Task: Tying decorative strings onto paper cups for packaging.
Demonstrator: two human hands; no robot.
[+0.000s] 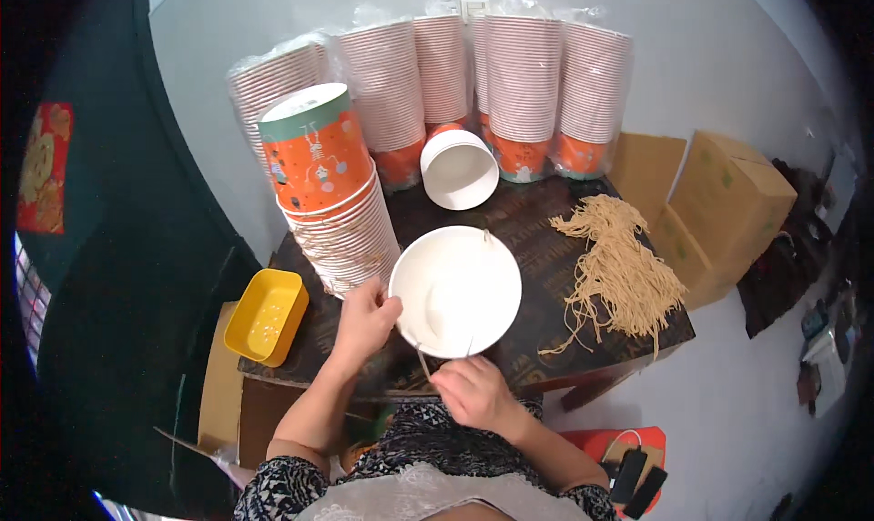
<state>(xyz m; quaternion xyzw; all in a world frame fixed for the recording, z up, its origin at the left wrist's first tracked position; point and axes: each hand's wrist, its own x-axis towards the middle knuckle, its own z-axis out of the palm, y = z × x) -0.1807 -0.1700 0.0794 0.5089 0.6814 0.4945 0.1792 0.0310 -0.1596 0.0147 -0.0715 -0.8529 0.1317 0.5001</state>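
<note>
A white paper bucket [460,284] stands at the table's near side, its open mouth facing up. My left hand [368,319] is closed at its left rim, with the thumb against the edge; some fingers are hidden. At the near rim my right hand [472,392] pinches a thin tan cord [422,361] that runs up to the bucket's edge. A short bit of cord [487,236] shows at the far rim. Right of the bucket lies a loose heap of tan cords [619,271].
Beside my left hand rises a stack of orange and green paper buckets [341,221]. Plastic-wrapped bucket stacks [521,84] line the wall behind a tipped bucket [461,177]. A yellow tray [289,325] with small white bits sits left; cardboard boxes [728,189] stand right of the dark table [537,325].
</note>
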